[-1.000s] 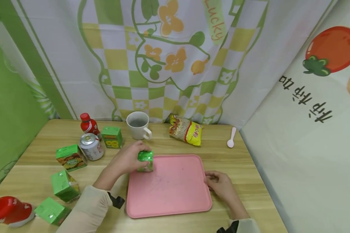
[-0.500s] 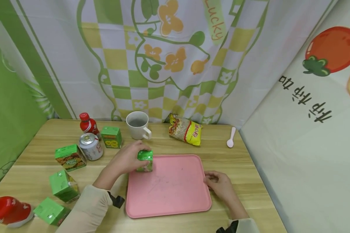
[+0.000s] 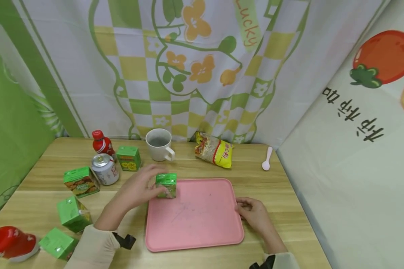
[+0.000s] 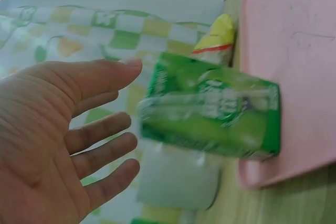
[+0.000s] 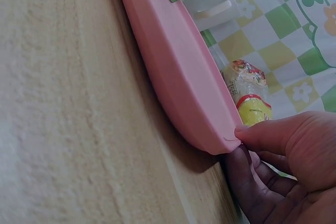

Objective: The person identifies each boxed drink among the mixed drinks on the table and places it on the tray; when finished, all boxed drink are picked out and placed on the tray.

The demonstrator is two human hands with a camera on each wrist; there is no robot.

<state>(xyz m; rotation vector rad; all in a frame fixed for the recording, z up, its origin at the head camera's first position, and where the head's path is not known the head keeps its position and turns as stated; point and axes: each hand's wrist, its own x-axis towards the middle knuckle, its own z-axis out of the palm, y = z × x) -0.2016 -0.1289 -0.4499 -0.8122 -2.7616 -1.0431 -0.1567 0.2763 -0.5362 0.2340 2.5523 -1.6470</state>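
Observation:
A small green juice box [image 3: 167,186] stands on the back left corner of the pink tray [image 3: 195,220]. Beside it is my left hand [image 3: 143,186], its fingers spread and off the carton; the left wrist view shows a gap between the fingertips [image 4: 128,69] and the green juice box [image 4: 215,108]. My right hand [image 3: 254,215] pinches the tray's right rim, and in the right wrist view the thumb lies on top of the pink tray [image 5: 184,72] edge with fingers beneath.
Left of the tray stand several green boxes [image 3: 75,215], a silver can [image 3: 106,170], a red bottle [image 3: 102,143] and a larger red bottle [image 3: 11,243] lying down. Behind are a white mug [image 3: 158,145], a yellow snack bag [image 3: 215,150] and a pink spoon [image 3: 267,158].
My left hand has let go of the juice box and drawn back to the left. The box stays on the tray corner; my right hand keeps its place on the rim.

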